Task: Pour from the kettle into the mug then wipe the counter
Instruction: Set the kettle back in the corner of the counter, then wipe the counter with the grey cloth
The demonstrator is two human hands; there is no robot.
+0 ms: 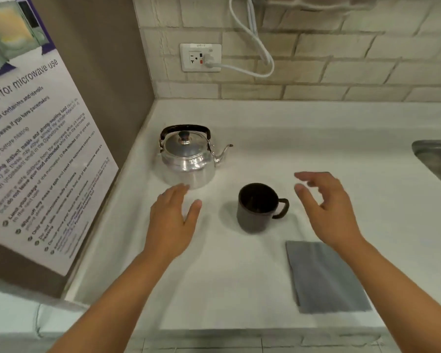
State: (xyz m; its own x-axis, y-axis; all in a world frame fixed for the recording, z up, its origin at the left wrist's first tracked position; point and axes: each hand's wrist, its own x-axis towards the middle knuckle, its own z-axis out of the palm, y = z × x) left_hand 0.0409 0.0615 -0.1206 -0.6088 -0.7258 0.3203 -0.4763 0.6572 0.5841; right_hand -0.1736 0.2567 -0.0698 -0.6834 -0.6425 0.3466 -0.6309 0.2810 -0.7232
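Note:
A shiny metal kettle [189, 159] with a black handle and a lid stands near the back left of the white counter [239, 276], spout pointing right. A dark mug [257, 207] stands upright in the middle, handle to the right. A folded grey cloth [323, 278] lies flat at the front right. My left hand [173, 220] hovers open just in front of the kettle, fingertips close to its base. My right hand [326, 207] is open with curled fingers, just right of the mug's handle, holding nothing.
A side wall with a microwave-use poster [36, 149] borders the counter on the left. A steel sink [438, 159] begins at the right edge. A socket [200, 57] with a white cable plugged in sits on the brick backsplash.

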